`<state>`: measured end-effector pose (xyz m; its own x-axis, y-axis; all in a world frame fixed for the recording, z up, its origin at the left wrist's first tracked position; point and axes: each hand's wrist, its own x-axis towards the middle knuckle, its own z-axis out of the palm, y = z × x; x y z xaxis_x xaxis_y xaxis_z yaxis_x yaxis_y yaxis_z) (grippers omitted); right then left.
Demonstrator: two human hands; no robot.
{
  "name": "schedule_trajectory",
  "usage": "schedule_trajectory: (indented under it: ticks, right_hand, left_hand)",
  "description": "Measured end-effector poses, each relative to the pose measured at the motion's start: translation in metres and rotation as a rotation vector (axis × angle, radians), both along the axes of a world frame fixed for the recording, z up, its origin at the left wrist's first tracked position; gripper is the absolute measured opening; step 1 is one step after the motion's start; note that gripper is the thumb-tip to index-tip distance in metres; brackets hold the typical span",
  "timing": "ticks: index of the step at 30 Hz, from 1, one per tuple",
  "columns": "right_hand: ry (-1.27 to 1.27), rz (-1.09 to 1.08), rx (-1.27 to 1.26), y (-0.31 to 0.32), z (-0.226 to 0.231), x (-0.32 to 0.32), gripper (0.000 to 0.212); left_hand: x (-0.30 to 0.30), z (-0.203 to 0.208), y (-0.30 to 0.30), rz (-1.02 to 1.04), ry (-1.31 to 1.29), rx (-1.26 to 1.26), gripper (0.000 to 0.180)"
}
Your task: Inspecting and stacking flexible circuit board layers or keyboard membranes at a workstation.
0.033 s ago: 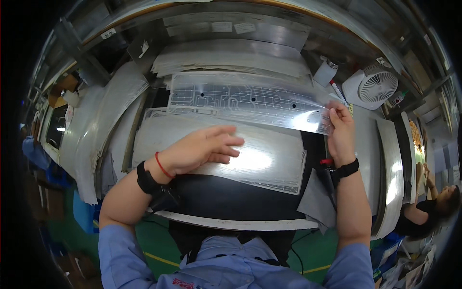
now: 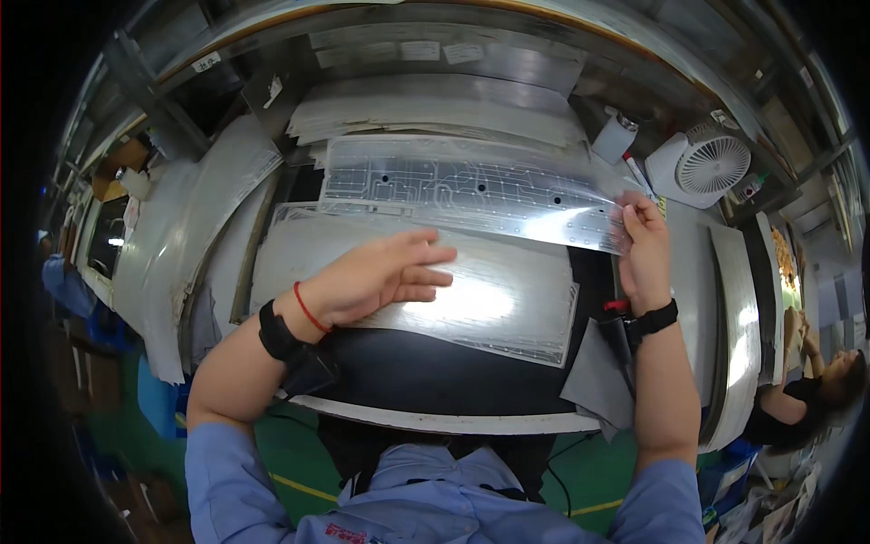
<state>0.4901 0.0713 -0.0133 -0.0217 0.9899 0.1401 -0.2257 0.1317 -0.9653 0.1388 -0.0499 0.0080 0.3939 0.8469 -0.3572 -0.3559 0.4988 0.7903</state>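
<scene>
Through the head view I see the right hand (image 2: pixel 645 258) pinching the right end of a clear, trace-printed sheet (image 2: pixel 462 198) between thumb and fingers. The printed sheet stretches between the near stack (image 2: pixel 512 304) and the far stack (image 2: pixel 435 104). The left hand (image 2: pixel 381 276) holds nothing, fingers loosely spread over the near stack; I can't tell whether it touches. A white fan (image 2: pixel 702 168) stands off to the right.
</scene>
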Motion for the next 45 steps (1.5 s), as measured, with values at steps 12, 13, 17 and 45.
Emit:
schedule_trajectory:
  ticks: [12, 13, 17, 45]
  right_hand:
    - [-0.076, -0.044, -0.084, 0.003, 0.006, 0.013, 0.024]
    - [-0.091, -0.046, -0.085, 0.003, 0.007, 0.012, 0.024]
    - [-0.099, -0.043, -0.092, 0.009, 0.005, 0.020, 0.024]
    - [-0.638, -0.316, 0.699, 0.002, 0.016, 0.015, 0.018]
  left_hand:
    - [-0.030, -0.013, 0.018, 0.411, -0.077, 0.129, 0.015]
    - [-0.040, -0.013, 0.020, 0.440, -0.015, 0.208, 0.017]
    - [-0.076, -0.001, 0.041, 0.678, 0.279, 0.384, 0.026]
    - [-0.142, -0.014, 0.059, 0.548, 0.603, 0.720, 0.012]
